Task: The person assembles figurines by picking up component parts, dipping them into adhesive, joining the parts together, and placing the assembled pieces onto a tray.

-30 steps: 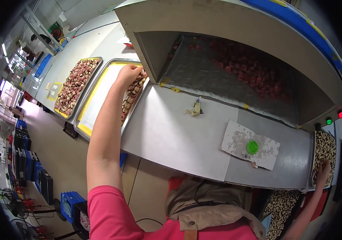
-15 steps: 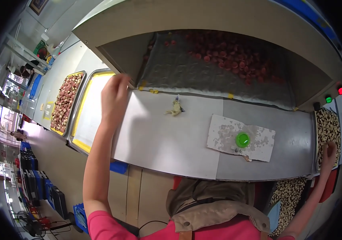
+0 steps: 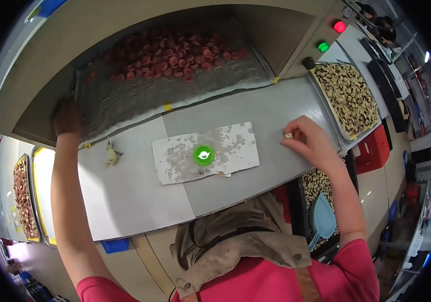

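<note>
Pale piece [image 3: 288,136] sits pinched in the right hand [image 3: 310,139]

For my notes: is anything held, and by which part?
The right hand pinches a small pale piece, the gripped part too small to tell. Whether the shadowed left hand holds anything cannot be told.

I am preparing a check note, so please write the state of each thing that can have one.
Right hand: pinching a small pale piece
Left hand: at the shadowed box opening, grip unclear
Red light: appears lit
Green light: appears lit
Red cup-shaped pieces: loosely heaped
White board: blotched with grey patches
Green dish: resting on the white board
Tray at right: full
Blue scoop: lying in the black bin
</note>
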Tool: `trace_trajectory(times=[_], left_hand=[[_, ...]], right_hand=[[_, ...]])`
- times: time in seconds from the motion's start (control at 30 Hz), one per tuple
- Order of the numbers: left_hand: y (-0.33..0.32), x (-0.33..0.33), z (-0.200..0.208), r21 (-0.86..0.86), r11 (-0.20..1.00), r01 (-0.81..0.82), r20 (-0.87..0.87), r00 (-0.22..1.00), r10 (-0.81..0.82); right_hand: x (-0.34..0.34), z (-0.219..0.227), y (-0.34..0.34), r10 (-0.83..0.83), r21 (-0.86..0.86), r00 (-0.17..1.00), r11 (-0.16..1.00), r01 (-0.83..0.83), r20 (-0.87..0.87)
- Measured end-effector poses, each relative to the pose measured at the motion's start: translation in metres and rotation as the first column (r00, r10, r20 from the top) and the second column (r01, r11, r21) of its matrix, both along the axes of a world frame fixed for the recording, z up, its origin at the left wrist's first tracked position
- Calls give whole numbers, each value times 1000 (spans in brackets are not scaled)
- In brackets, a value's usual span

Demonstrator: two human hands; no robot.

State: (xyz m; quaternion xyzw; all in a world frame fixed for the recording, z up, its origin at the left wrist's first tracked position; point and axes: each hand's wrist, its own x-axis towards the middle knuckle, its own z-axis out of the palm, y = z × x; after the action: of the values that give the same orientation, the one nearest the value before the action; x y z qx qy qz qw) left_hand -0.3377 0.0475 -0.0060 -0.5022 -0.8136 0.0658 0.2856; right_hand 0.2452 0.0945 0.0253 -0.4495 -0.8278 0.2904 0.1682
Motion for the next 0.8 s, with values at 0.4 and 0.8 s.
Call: trace_trajectory(times=[0.4,0.8], left_hand=[[44,71,-21,308,909,282,108,938,-328],[81,15,-28,228,964,140,392,893,-223]], right_hand=[[-12,-2,-31,35,189,999,982,-28,-38],[4,-2,-8,45,-12,996,999,-46,-71]])
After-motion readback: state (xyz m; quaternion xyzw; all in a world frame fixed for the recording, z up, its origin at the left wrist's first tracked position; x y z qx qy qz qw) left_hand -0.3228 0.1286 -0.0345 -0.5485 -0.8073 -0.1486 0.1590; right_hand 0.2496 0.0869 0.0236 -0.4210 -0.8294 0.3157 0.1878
